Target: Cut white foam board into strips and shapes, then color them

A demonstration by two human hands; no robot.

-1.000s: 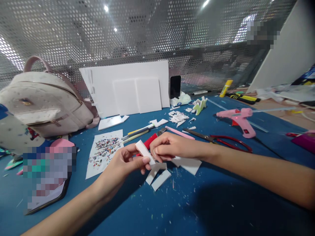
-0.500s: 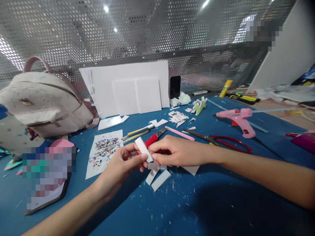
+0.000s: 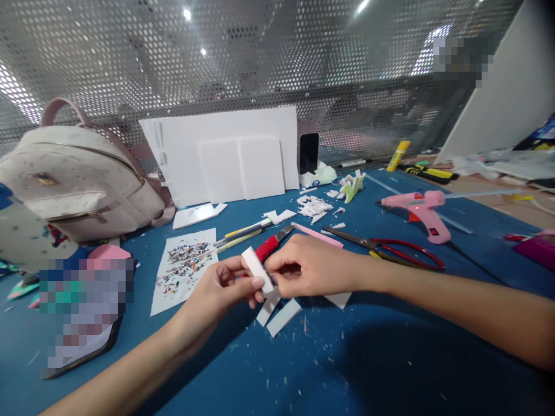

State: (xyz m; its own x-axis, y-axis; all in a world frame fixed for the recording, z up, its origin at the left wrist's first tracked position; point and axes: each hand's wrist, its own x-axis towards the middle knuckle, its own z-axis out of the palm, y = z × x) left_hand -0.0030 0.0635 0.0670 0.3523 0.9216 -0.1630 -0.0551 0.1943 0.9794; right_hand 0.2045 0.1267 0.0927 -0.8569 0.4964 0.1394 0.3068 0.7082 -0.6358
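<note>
Pinched between the thumb and fingers of my left hand (image 3: 232, 286) is a small white foam board strip (image 3: 256, 268), tilted above the table. My right hand (image 3: 310, 266) is closed beside the strip's right edge, its fingertips at or close to it. Whatever those fingers hold, if anything, is hidden. Below the hands lie loose white strips (image 3: 284, 318) on the blue table (image 3: 269, 375). Just behind the hands rests a red-handled craft knife (image 3: 267, 247), partly covered.
Scissors (image 3: 403, 251) and a pink glue gun (image 3: 418, 208) lie to the right. On the left are a paper with colourful bits (image 3: 167, 294), a phone (image 3: 104, 341) and a backpack (image 3: 87, 173). White boards (image 3: 182, 156) stand behind, near foam scraps (image 3: 313, 206).
Both hands and the strip have shifted slightly to the right. The right hand's fingers look more curled, and more of the knife's handle region shows around the strip.
</note>
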